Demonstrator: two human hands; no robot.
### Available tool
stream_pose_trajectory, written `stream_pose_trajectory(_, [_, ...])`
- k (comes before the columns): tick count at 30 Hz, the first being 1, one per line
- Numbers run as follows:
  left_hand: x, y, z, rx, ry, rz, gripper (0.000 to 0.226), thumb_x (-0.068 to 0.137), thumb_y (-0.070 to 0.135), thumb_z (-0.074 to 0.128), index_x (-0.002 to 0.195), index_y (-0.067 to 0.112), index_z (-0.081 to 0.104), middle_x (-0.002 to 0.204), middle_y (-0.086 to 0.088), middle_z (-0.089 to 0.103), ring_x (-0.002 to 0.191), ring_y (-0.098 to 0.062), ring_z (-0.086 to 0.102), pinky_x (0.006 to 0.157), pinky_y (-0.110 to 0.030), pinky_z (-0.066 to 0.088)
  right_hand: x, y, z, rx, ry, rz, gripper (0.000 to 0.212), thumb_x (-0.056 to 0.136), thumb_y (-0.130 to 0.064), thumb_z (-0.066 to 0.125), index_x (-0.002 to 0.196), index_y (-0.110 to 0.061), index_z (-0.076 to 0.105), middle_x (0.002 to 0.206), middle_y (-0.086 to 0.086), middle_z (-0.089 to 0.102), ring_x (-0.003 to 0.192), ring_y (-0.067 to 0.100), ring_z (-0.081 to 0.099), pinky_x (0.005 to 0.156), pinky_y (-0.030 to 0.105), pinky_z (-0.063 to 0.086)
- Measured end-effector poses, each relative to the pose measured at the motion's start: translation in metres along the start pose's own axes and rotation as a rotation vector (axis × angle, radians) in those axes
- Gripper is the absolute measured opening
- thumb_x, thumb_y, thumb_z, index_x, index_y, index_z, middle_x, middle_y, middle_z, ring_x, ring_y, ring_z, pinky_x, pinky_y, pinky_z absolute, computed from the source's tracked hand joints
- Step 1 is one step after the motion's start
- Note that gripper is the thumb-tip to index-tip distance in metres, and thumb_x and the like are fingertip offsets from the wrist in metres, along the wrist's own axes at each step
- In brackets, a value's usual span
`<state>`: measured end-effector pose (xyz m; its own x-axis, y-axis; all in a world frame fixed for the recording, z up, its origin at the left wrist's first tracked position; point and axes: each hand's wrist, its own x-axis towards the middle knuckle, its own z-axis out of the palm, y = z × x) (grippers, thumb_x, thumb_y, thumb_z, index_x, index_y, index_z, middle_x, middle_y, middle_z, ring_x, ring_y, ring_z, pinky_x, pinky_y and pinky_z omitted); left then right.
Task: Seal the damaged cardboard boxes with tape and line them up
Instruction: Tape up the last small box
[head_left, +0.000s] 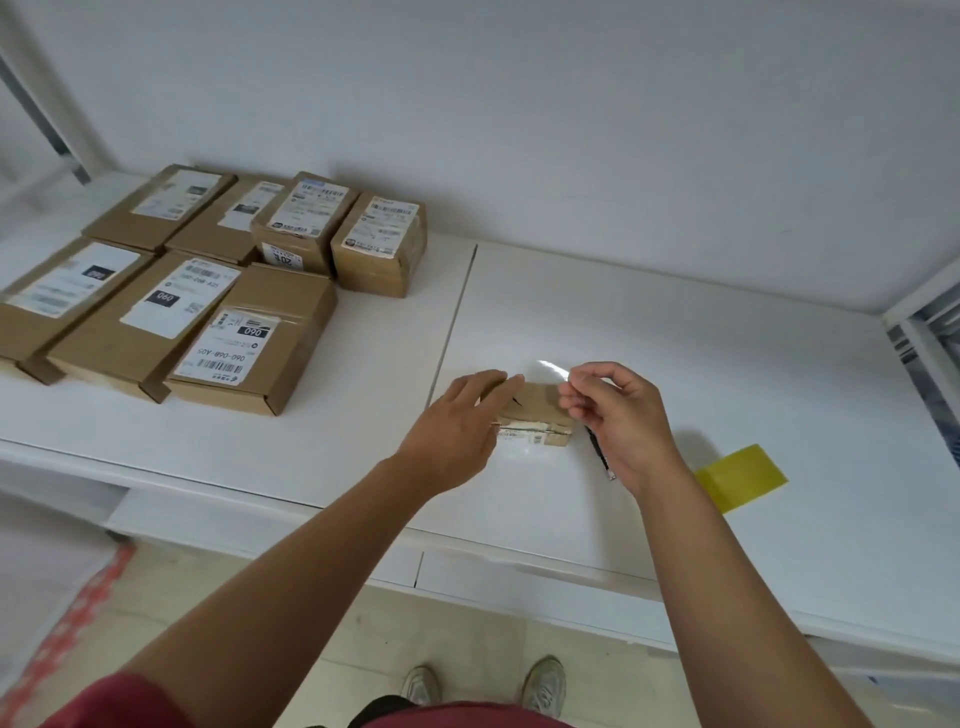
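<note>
we reach both arms out over the white table (727, 395), our left hand (457, 431) laid with straight fingers on the top of the small cardboard box (535, 415) near the table's front edge. our right hand (618, 415) hovers just right of the box, wrist bent, fingers curled to pinch a strip of clear tape (553, 370). seven labelled boxes (208, 291) sit grouped at far left.

Lighting: bright, even, diffuse, from overhead. Shadows: soft, faint beneath the stacked cardboard boxes (208, 291) and right hand (618, 421). Glare: a white highlight on the clear tape strip (553, 370); dull sheen on the white table (727, 364). Sharpness: slight overall softness, labels partly legible. Distortion: wide-angle bowing at edges.
</note>
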<state>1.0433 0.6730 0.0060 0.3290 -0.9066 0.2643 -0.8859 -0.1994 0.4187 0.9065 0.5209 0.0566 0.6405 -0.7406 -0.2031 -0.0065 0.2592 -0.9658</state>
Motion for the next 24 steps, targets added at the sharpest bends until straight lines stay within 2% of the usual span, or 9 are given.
stream_pose_trajectory(3, [-0.003, -0.001, 0.003, -0.045, 0.057, 0.014, 0.050, 0.088, 0.003, 0.063, 0.137, 0.010, 0.055, 0.144, -0.010, 0.050, 0.131, -0.030, 0.049, 0.096, -0.040, 0.052, 0.000, 0.002, 0.005, 0.001, 0.018, 0.016, 0.004, 0.089, -0.002, 0.066, 0.088, -0.005, 0.069, 0.075, 0.012, 0.072, 0.067, 0.020, 0.067, 0.062, 0.021, 0.053])
stream_pose_trajectory(8, [-0.008, -0.001, 0.009, -0.071, 0.092, 0.019, 0.047, 0.089, -0.002, 0.065, 0.135, 0.006, 0.059, 0.146, -0.013, 0.050, 0.134, -0.033, 0.049, 0.100, -0.039, 0.047, 0.005, 0.006, 0.016, -0.107, 0.022, 0.024, 0.002, 0.089, -0.005, 0.066, 0.087, -0.005, 0.066, 0.073, 0.008, 0.073, 0.065, 0.017, 0.068, 0.062, 0.022, 0.054])
stream_pose_trajectory(13, [-0.009, 0.001, 0.014, -0.171, 0.155, -0.084, 0.058, 0.090, 0.003, 0.065, 0.144, 0.005, 0.045, 0.143, -0.010, 0.053, 0.132, -0.026, 0.052, 0.098, -0.035, 0.050, 0.010, 0.006, 0.025, -0.181, 0.015, 0.044, 0.009, 0.089, -0.006, 0.066, 0.093, 0.002, 0.064, 0.075, 0.007, 0.074, 0.067, 0.016, 0.069, 0.064, 0.022, 0.055])
stream_pose_trajectory(16, [-0.010, 0.000, 0.015, -0.210, 0.159, -0.128, 0.058, 0.091, 0.008, 0.064, 0.145, 0.009, 0.040, 0.136, -0.009, 0.058, 0.111, -0.027, 0.064, 0.080, -0.025, 0.051, 0.012, 0.008, 0.030, -0.245, 0.024, 0.057, 0.012, 0.088, -0.005, 0.067, 0.094, 0.005, 0.065, 0.073, 0.008, 0.074, 0.067, 0.015, 0.070, 0.065, 0.023, 0.056])
stream_pose_trajectory(18, [-0.010, -0.001, 0.015, -0.215, 0.161, -0.131, 0.060, 0.091, 0.009, 0.063, 0.145, 0.010, 0.038, 0.131, -0.009, 0.061, 0.097, -0.028, 0.067, 0.072, -0.021, 0.046, 0.014, 0.009, 0.033, -0.320, 0.044, 0.045, 0.008, 0.086, -0.006, 0.067, 0.088, 0.002, 0.067, 0.072, 0.009, 0.073, 0.066, 0.016, 0.069, 0.065, 0.026, 0.058])
stream_pose_trajectory(21, [-0.010, -0.003, 0.017, -0.223, 0.157, -0.134, 0.062, 0.091, 0.009, 0.064, 0.147, 0.008, 0.036, 0.135, -0.010, 0.058, 0.102, -0.030, 0.066, 0.076, -0.024, 0.047, 0.015, 0.011, 0.035, -0.461, 0.048, 0.008, 0.004, 0.082, -0.007, 0.065, 0.079, -0.006, 0.068, 0.070, 0.010, 0.072, 0.065, 0.023, 0.069, 0.074, 0.038, 0.060])
stream_pose_trajectory(24, [-0.011, -0.005, 0.020, -0.217, 0.160, -0.141, 0.063, 0.092, 0.012, 0.066, 0.146, 0.006, 0.036, 0.141, -0.011, 0.053, 0.108, -0.031, 0.065, 0.080, -0.023, 0.045, 0.015, 0.012, 0.038, -0.571, 0.060, -0.022, 0.008, 0.081, -0.008, 0.062, 0.076, -0.012, 0.067, 0.066, 0.006, 0.072, 0.066, 0.022, 0.070, 0.074, 0.039, 0.060])
